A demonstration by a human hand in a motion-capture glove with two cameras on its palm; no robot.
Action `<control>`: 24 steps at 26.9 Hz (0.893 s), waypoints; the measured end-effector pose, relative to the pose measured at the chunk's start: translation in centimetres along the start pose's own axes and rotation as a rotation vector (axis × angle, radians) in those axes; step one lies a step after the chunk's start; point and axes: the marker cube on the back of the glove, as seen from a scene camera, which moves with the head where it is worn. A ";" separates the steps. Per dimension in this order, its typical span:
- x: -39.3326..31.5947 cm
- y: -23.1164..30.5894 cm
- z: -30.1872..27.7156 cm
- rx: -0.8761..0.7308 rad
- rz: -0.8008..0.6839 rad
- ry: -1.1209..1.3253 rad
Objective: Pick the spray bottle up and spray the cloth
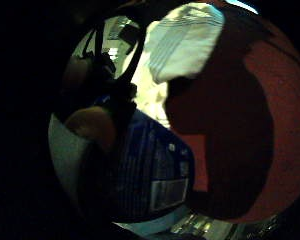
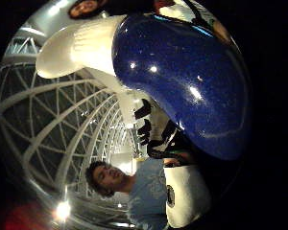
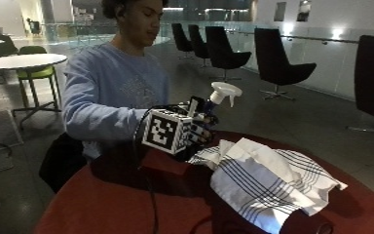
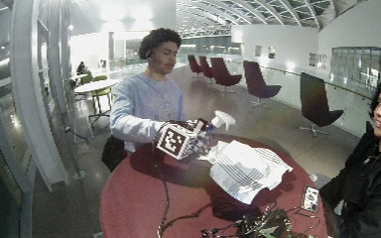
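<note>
Nearest you: your right hand (image 3: 196,131) is wrapped round the spray bottle (image 3: 216,97), fingers curled on its blue body. The bottle is lifted off the red table (image 3: 109,204), above its near edge on your side. The thumb-side palm view shows the glossy blue body (image 2: 182,76) close against the palm with the white spray head (image 2: 77,48) above it; the little-finger-side view shows the bottle's label (image 1: 160,185) and a fingertip (image 1: 92,127) beside it. Whether a finger is on the trigger, you cannot tell from these views.

Next out: the cloth (image 3: 265,180), white with dark stripes, lies crumpled on the table toward the middle. Its near corner lies just beside your hand.

Far edge: a small card or phone (image 4: 309,198) and a tangle of wires (image 4: 256,225) rest near the table's far edge.

Judged step: bottle is picked up; aiming and spraying not yet done.

Risks:
- Nozzle seems to point outward over the cloth, not down at it; squeezing now could send mist past the cloth toward the far edge and the wires there.
- Your hand sits low on the body, so reaching for the trigger may mean regripping, and the glossy surface could slip.
</note>
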 end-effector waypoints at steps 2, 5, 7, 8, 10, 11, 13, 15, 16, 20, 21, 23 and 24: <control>-1.2 0.3 2.7 -0.001 -0.126 -0.052; -2.8 0.5 7.0 -0.021 -0.282 -0.099; -3.5 0.5 10.1 -0.049 -0.355 -0.103; -3.8 0.5 11.9 -0.063 -0.389 -0.096; -4.3 0.4 15.4 -0.091 -0.451 -0.067; -4.3 0.5 16.9 -0.118 -0.478 -0.047; -3.8 1.1 19.3 -0.211 -0.522 -0.001; -3.1 1.3 21.3 -0.282 -0.545 0.034; -3.0 1.1 22.1 -0.279 -0.547 0.038; -3.3 -0.5 24.0 -0.178 -0.537 0.002; -3.3 -0.7 24.0 -0.165 -0.535 0.001; -3.2 -0.8 24.1 -0.155 -0.531 0.006; -3.1 -0.6 24.1 -0.165 -0.528 0.011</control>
